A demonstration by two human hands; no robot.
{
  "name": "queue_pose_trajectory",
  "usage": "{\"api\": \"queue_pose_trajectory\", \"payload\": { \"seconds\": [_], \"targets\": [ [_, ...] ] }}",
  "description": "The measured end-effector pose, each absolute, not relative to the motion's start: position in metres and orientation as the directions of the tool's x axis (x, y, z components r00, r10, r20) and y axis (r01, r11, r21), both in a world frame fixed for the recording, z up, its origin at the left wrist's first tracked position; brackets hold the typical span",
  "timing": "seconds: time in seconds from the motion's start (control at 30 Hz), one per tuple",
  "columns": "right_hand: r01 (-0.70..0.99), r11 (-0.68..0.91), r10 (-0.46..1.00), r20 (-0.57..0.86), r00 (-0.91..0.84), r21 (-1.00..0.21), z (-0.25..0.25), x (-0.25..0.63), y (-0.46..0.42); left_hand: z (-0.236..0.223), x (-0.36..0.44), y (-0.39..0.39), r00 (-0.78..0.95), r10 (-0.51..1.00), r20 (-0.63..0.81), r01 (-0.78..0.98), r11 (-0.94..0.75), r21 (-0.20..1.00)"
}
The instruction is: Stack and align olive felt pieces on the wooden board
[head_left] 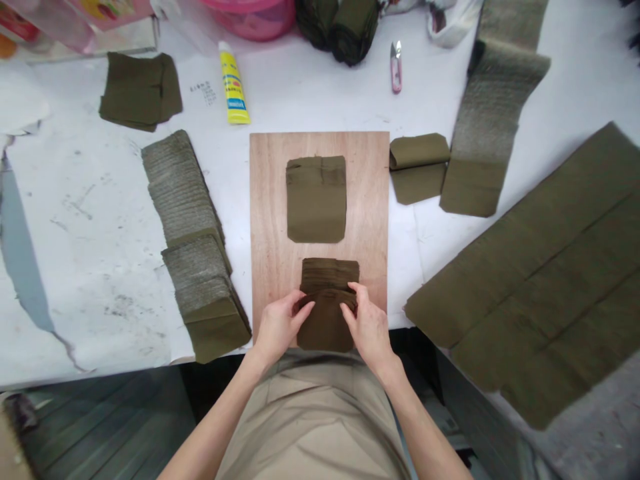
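Left hand [277,325]: we pinch the cloth stack [327,321] at its left edge, thumb nearly meeting fingers.
Right hand [369,325]: we pinch its right edge likewise.
Layers: dark olive, ridged, at the near end of our flat, pale-grained wooden board [367,200].

Dark olive fabric stack [326,325] (plain)

The left hand [278,323] partly hides the held fabric [326,325]; the handwriting [204,93] is too small to read.
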State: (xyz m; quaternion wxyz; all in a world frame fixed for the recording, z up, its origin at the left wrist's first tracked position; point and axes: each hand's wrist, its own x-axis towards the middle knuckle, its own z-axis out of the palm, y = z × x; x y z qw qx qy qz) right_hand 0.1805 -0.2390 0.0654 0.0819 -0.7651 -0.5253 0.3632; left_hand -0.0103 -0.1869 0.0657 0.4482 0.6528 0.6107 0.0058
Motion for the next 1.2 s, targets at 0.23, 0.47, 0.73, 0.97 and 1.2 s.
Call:
{"api": "queue_pose_trajectory", "payload": {
  "seconds": [0.23,0.47,0.73,0.97,1.2],
  "targets": [
    [0.712,-0.452,0.861,-0.472,0.19,-0.537,0.065,0.179,-0.238,0.067,-0.012,-0.196,0.257,0.64,-0.724,0.682,0.411,0.605],
    [0.685,-0.458,0.864,-0.464,0.195,-0.566,0.063,0.178,-0.24,0.066,-0.02,-0.205,0.231,0.598,-0.768,0.757,0.385,0.528],
    [0.703,-0.471,0.858,-0.461,0.226,-0.533,0.068,0.177,-0.242,0.063,-0.024,-0.208,0.234,0.632,-0.739,0.826,0.271,0.494],
    [0.746,-0.461,0.857,-0.459,0.234,-0.48,0.067,0.176,-0.242,0.062,-0.023,-0.209,0.229,0.649,-0.725,0.85,0.229,0.474],
    [0.775,-0.47,0.848,-0.462,0.262,-0.423,0.066,0.173,-0.241,0.071,-0.017,-0.203,0.227,0.622,-0.75,0.902,0.155,0.402]
  ]
}}
